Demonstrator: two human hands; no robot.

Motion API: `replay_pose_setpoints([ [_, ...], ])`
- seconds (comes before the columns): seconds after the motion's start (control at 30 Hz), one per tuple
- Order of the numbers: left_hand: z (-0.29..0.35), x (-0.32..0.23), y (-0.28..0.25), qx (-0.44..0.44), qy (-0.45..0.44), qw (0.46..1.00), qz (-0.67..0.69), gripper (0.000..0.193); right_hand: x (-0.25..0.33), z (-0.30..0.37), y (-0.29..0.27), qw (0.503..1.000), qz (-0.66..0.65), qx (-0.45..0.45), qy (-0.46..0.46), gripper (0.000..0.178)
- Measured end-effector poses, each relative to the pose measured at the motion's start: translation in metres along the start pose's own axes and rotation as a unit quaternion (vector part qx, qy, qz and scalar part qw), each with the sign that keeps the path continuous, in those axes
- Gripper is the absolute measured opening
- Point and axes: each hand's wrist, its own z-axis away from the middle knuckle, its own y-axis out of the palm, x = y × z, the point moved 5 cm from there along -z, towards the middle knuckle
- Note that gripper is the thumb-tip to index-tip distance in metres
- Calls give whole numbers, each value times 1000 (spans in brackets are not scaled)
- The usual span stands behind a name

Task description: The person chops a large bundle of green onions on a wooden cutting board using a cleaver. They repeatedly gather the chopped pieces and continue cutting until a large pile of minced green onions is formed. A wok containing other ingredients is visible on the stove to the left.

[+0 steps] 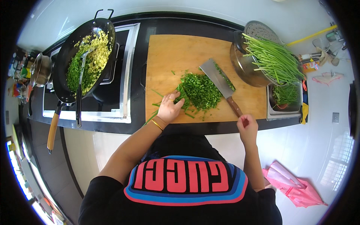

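A heap of finely chopped green chives [202,92] lies on the wooden cutting board [165,52]. My left hand [170,108] rests at the heap's left side, its fingers bent over a bundle of uncut chive stalks that stick out to the left beneath it. To the right of the heap is a cleaver [218,79] with a wide steel blade and a brown wooden handle; chive bits cling to the blade. At the handle's end, near the board's front edge, my right hand [247,127] has its fingers curled closed around the tip.
On the left, a black wok [62,84] over the gas stove holds chopped chives, yellow egg bits and a spatula [79,93]. Long chives [273,58] lie across a steel pot [242,65] at right. Beside it, a small sink [284,109] contains greens. A pink umbrella [296,187] stands lower right.
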Motion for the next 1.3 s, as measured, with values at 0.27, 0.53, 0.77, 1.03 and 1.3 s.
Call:
replay_pose_setpoints([
  [0.27,-3,2,-3,4,-24,999,41,16,44,-10,71,986,-27,86,-141,12],
  [0.53,-1,2,-2,11,-22,999,36,18,80,-59,165,950,62,125,-278,4],
  [0.77,0,1,-1,15,-24,999,28,18,83,-63,184,931,77,168,-314,5],
  [1.03,-3,0,-1,13,-15,999,24,17,83,-43,123,955,1,91,-284,9],
  [1.3,-2,-2,-1,11,-21,999,35,14,-132,99,5,852,368,363,87,25],
])
